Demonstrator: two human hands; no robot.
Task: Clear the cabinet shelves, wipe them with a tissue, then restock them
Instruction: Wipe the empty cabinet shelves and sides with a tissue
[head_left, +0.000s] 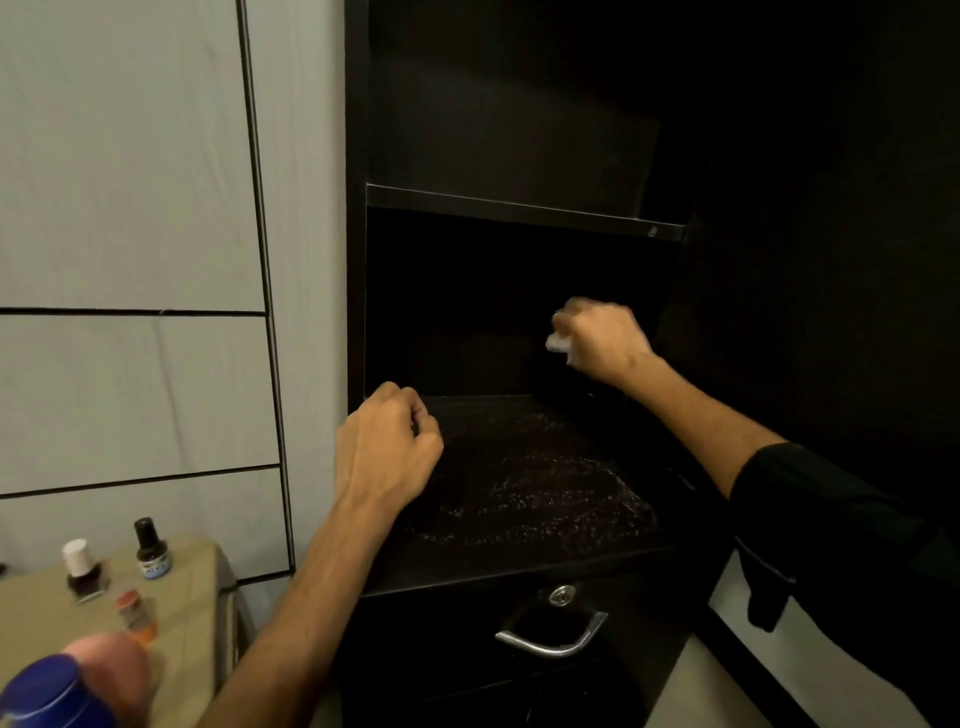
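Head view (the only view supplied).

Item: cabinet (358, 312), dark, door open; upper shelf (519, 210) and lower shelf (519, 493) both seen bare of goods. The lower shelf is marked with pale speckles (dust or moisture; which cannot be told).

Item: right hand (602, 340), curled about a white tissue (558, 343), held at the rear right of the lower compartment, near the back panel.

Item: left hand (387, 452), fingers curled, nothing seen held, placed at the front left of the lower shelf; whether it touches the shelf cannot be told.

Item: bench (197, 597), left of the cabinet, carrying a dark bottle with black cap (150, 551), a bottle with white cap (80, 569), a small orange container (135, 616) and, nearest the camera, a blue cap (47, 691) beside a pink object (111, 670), both blurred.

Item: drawer handle (553, 636), metal, below the lower shelf.

Risk: the tissue is judged liable to tear or shed on the speckled surface; corners may be missed in the dim interior. The bottles stand close together near the bench edge, so toppling during restocking is judged possible.
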